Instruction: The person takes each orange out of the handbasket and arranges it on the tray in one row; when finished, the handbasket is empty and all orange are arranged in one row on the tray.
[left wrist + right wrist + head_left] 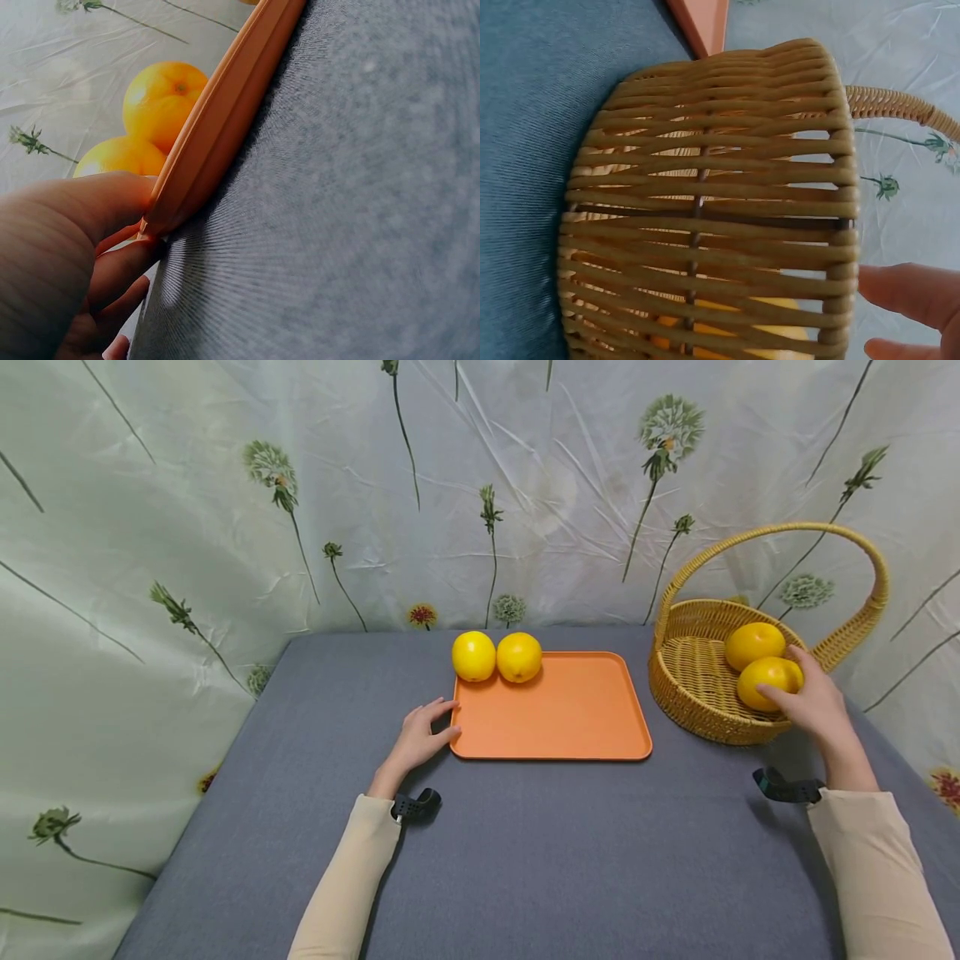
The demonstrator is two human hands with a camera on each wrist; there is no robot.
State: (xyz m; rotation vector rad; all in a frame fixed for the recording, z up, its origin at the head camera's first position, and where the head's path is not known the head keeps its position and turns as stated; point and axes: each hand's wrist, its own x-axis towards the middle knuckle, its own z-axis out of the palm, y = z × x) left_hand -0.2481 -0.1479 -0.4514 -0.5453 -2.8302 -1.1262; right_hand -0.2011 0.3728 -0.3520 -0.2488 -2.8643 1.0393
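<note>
On the left, my left hand pinches the left rim of the orange tray, the thumb on one side and a finger on the other in the left wrist view. Two oranges sit side by side at the tray's back left. My right hand reaches over the rim of a wicker basket, thumb and fingers round the nearer orange inside. Another orange lies just behind that one. Through the weave, the right wrist view shows part of an orange.
The basket's tall arched handle rises over its opening, behind the right hand. A grey cloth covers the table. Flower-printed curtains hang right at its back edge and along the left side.
</note>
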